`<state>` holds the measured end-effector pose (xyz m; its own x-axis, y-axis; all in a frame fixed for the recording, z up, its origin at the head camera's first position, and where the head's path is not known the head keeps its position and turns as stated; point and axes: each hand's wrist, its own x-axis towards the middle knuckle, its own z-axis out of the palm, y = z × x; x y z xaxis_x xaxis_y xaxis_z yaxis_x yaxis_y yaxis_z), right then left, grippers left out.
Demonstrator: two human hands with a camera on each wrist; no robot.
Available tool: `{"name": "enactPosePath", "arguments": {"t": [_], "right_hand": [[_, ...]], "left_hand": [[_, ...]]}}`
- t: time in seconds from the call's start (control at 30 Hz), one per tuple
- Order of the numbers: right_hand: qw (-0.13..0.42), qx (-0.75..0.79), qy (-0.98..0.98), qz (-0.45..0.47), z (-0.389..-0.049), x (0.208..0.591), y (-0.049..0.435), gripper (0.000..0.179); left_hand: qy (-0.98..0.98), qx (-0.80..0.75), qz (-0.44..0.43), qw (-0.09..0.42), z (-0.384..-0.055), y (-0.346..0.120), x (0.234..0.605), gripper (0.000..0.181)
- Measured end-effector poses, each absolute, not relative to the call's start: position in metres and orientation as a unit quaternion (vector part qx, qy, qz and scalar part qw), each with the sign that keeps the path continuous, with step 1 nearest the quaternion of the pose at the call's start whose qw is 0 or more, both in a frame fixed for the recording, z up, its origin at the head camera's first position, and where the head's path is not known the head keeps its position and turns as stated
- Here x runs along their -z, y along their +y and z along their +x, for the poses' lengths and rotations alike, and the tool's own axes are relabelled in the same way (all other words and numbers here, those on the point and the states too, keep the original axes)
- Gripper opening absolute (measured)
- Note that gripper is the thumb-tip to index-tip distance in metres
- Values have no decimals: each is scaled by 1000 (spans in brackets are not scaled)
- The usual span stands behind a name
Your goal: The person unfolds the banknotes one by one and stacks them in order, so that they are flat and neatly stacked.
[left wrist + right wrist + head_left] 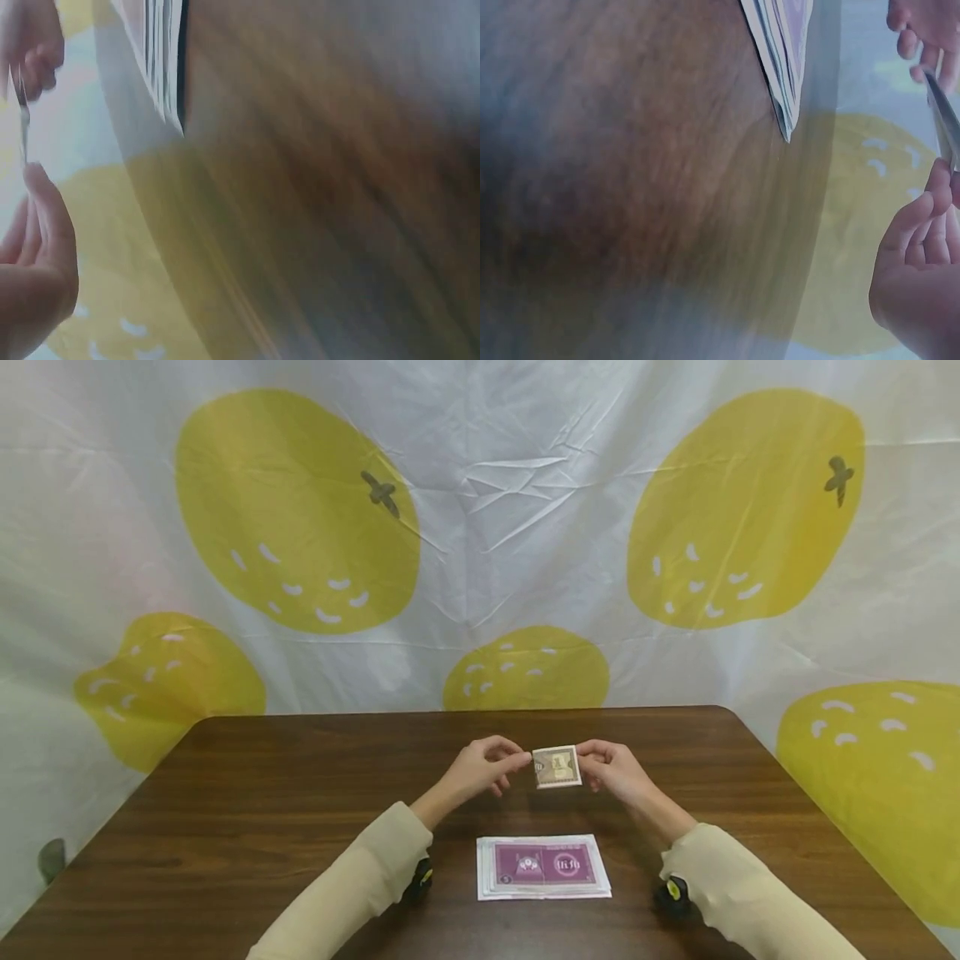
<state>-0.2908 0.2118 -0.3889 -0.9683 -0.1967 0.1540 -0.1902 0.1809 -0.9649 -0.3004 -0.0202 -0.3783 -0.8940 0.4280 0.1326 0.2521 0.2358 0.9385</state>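
Note:
Above the table, a small folded brown banknote (557, 767) with pale edges is held up between both hands. My left hand (480, 768) pinches its left edge between thumb and fingers. On the opposite edge, the thumb and fingers of my right hand (618, 770) grip it. Seen nearly edge-on in the right wrist view, the folded note (945, 124) looks like a thin layered strip. Nearer to me, below the hands, a stack of purple-printed notes (543, 867) with white borders lies flat, its layers slightly uneven.
The dark wood-grain table (300, 802) has rounded far corners. Behind it hangs a white curtain (517, 527) printed with large yellow fruit. Dark bands with yellow-marked devices sit at both wrists, under the cream sleeves (360, 877).

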Motion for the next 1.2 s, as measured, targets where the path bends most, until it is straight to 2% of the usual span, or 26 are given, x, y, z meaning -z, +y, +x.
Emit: {"name": "enactPosePath", "arguments": {"t": [0.23, 0.43, 0.63, 0.93, 1.03, 1.2], "right_hand": [[13, 619, 771, -148, -288, 390, 208, 24], [17, 623, 769, -146, -287, 391, 207, 23], [27, 634, 759, -144, -287, 392, 207, 22], [28, 642, 755, -131, -285, 389, 207, 19], [36, 646, 751, -131, -284, 389, 207, 18], [36, 651, 748, -127, -284, 390, 207, 17]], "left_hand": [[825, -496, 270, 7, -294, -5, 378, 35], [813, -527, 247, 19, -297, -4, 378, 22], [797, -547, 253, 27, -296, -5, 379, 21], [801, -528, 280, -36, -295, -5, 376, 22], [788, -541, 293, -31, -291, -5, 372, 18], [761, -579, 292, 12, -277, -8, 356, 20]]}}
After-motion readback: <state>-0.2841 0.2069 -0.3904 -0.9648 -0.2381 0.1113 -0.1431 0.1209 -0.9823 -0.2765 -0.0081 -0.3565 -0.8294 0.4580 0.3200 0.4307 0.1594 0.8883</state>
